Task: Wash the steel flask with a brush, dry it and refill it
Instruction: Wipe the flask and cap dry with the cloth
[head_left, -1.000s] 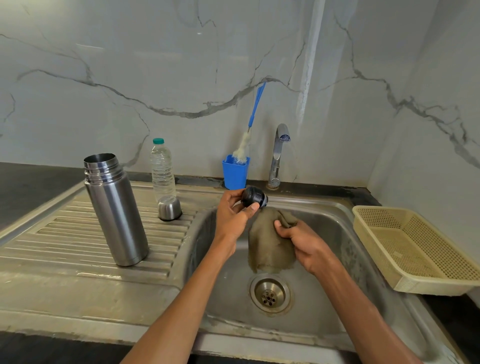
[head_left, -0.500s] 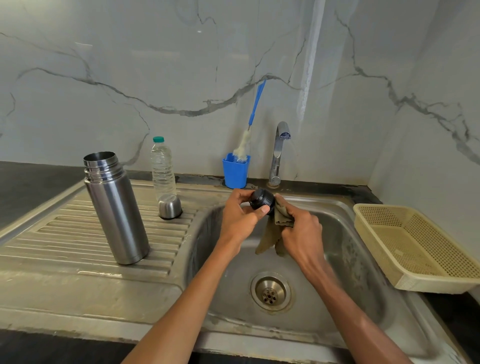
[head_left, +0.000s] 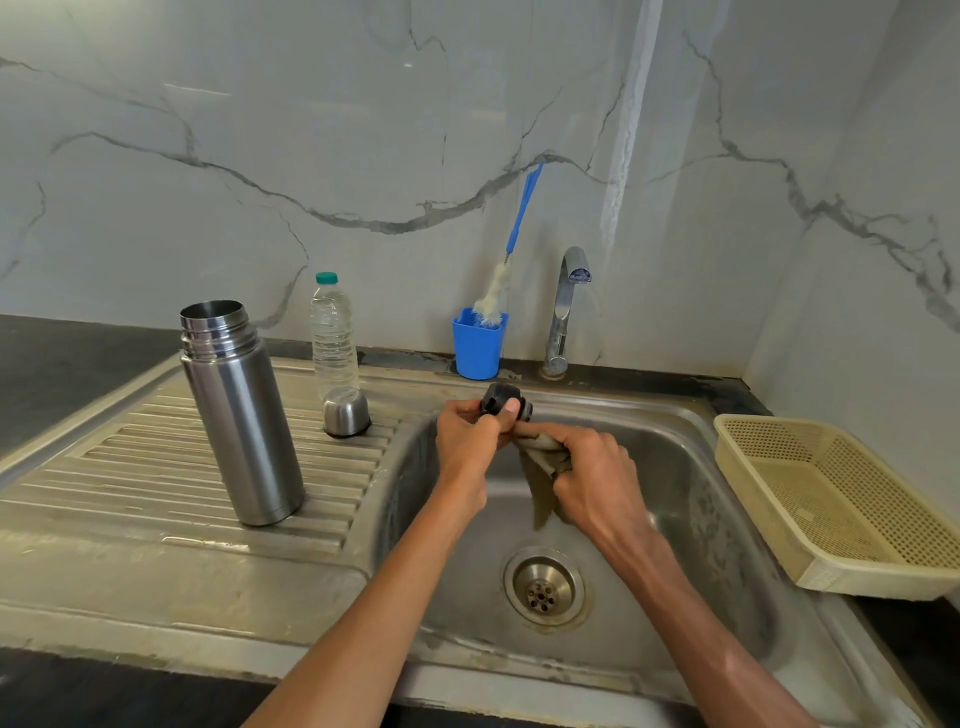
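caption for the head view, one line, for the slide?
Over the sink, left hand holds the black stopper while right hand grips the cloth; open steel flask stands on the drainboard.

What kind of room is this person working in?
Most likely a home kitchen: a steel sink with a ribbed draining board, a tap against a marble-look wall, and a bottle brush standing in a blue cup.

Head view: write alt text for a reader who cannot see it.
Over a steel sink, the left hand holds a black stopper while the right hand grips a cloth against it. An open flask, its cup and a water bottle stand on the drainboard.
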